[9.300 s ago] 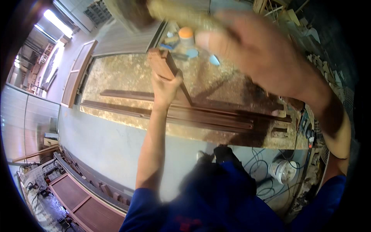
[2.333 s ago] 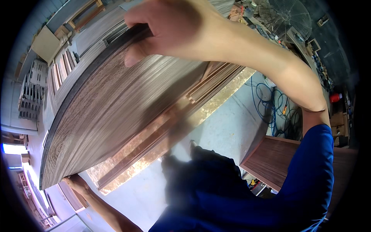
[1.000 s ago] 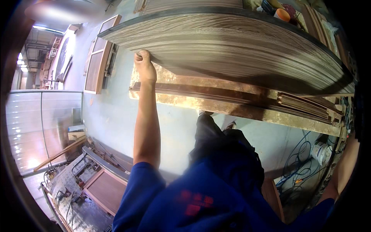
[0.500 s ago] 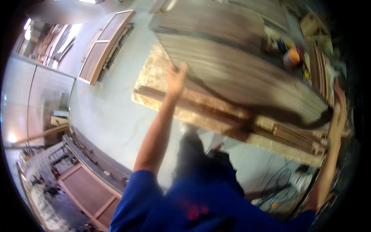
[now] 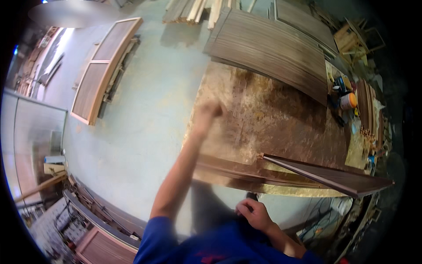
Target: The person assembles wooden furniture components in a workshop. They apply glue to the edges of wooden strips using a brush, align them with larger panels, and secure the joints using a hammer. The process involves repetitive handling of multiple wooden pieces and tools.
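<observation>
Head view: left hand (image 5: 210, 110) blurred over rough chipboard bench (image 5: 281, 127).

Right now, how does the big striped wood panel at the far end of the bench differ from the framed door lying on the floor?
The striped panel lies on the workbench, overhanging its far edge; the framed door lies on the concrete floor, raised on a few slats. The striped panel is one plain sheet of lengthwise grain lines; the framed door has a paler border around two darker inset panels. Both are brown wood and lie flat.
</observation>
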`<state>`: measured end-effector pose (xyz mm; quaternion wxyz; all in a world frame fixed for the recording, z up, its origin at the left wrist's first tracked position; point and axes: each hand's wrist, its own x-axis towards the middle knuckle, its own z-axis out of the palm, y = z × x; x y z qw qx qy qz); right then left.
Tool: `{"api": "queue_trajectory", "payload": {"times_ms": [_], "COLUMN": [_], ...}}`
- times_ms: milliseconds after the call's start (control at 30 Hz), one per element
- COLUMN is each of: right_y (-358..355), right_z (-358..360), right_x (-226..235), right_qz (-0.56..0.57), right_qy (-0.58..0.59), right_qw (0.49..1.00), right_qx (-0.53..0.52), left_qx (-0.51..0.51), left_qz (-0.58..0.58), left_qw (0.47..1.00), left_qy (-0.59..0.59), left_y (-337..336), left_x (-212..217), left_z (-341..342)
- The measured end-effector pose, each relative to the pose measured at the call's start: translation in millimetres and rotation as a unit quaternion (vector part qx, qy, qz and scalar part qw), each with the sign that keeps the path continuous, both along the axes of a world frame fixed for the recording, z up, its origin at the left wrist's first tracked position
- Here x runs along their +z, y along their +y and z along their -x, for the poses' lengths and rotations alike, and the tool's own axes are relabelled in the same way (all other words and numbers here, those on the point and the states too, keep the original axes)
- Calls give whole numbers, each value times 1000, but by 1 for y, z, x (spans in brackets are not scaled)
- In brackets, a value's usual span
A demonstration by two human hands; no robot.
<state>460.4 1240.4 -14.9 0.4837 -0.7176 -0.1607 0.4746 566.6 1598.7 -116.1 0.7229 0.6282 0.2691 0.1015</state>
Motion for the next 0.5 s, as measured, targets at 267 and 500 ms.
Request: {"api": "queue_trajectory", "payload": {"times_ms": [267,500], "right_y": [84,152], "right_z": [23,-16], "right_x": [-48,-92], "right_qz": [140,64], "right_qy": [156,19], "right_qw": [956,969], "right_qx": [-204,-240], "left_qx": [15,91], "left_qz": [290,272], "left_qw": [955,958], "left_qy": [56,-30], "left_y": [96,79], "left_x": [-162,-194], "left_z": [-258,-317]}}
